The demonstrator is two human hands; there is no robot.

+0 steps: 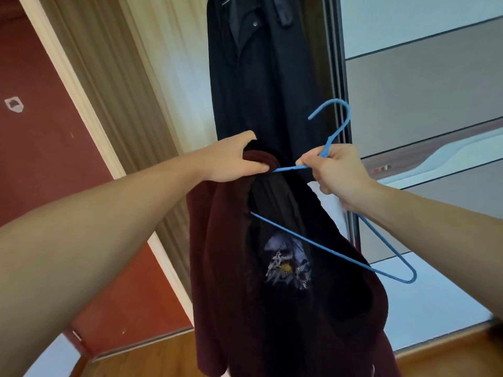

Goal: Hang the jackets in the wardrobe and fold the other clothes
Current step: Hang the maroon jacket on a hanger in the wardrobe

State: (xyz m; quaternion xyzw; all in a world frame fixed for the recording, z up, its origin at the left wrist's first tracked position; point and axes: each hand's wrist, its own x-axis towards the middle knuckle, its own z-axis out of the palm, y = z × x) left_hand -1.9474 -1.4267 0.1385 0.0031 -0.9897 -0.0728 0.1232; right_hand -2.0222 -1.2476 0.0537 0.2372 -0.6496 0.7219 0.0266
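A dark maroon jacket [217, 268] with a pale printed graphic inside hangs in front of me. My left hand [234, 159] grips its collar at the top. My right hand [337, 172] holds a blue wire hanger [326, 251] at the neck just below the hook. One arm of the hanger runs into the jacket's collar opening beside my left hand; the other end sticks out to the right. A black jacket [261, 77] hangs in the wardrobe behind.
The wardrobe's sliding door [424, 91], with grey and pale panels, stands to the right, its dark frame [340, 77] next to the black jacket. A wood-grain side panel [122, 77] and a red wall [40, 159] are to the left. Wooden floor [152, 360] lies below.
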